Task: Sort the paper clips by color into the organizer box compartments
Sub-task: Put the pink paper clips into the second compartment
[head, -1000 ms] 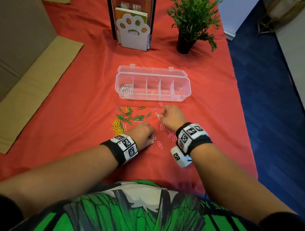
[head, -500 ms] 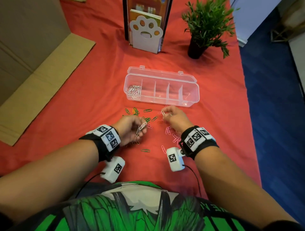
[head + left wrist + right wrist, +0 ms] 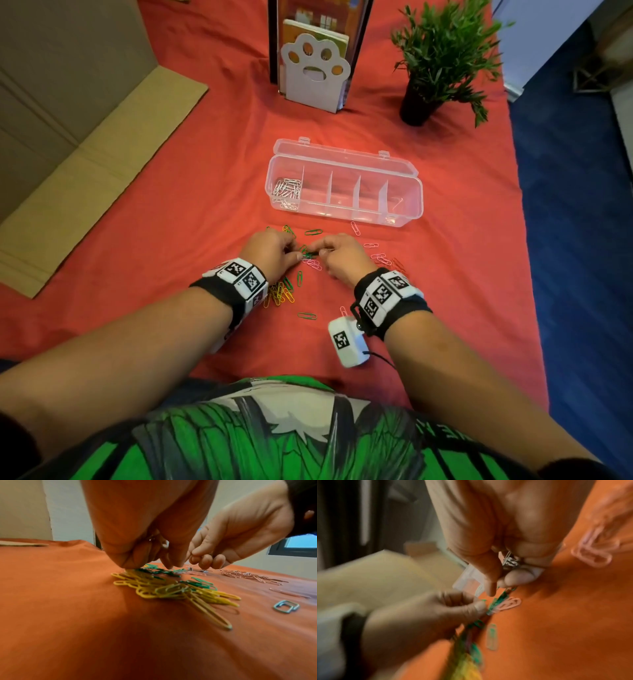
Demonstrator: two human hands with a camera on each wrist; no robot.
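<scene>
Hands are working close together over the scattered clips on the red cloth (image 3: pixel 171 240), between the person's body and the organizer box (image 3: pixel 344 186). The left hand (image 3: pixel 270 251) is curling its fingers down onto the green paper clips (image 3: pixel 313 232), knuckles bent and fingertips (image 3: pixel 171 562) pressing among them; whether it is actually pinching one I cannot tell. The right hand (image 3: pixel 342 255) is curling too, and the right wrist view is showing a few silvery clips (image 3: pixel 510 561) clamped between its thumb and folded fingers, while its fingertip (image 3: pixel 490 588) is pointing down at a green clip.

Yellow paper clips (image 3: pixel 168 591) are lying in a loose heap just under the left wrist, with green ones mixed along the far edge of the heap. Pink paper clips (image 3: pixel 380 257) are spreading to the right of the right hand, some near the box's front wall. One green clip (image 3: pixel 307 315) is lying alone nearer the body.

The box is sitting open just beyond the hands, its lid folded back, white paper clips (image 3: pixel 287 190) filling the leftmost compartment. Cardboard (image 3: pixel 85 164) is covering the cloth's left side, well apart from the clips. A paw-shaped bookend (image 3: pixel 315 75) and a potted plant (image 3: pixel 442 54) are standing well beyond the box. The cloth's right edge is dropping off to blue floor (image 3: pixel 575 240), well to the right of the box's end.
</scene>
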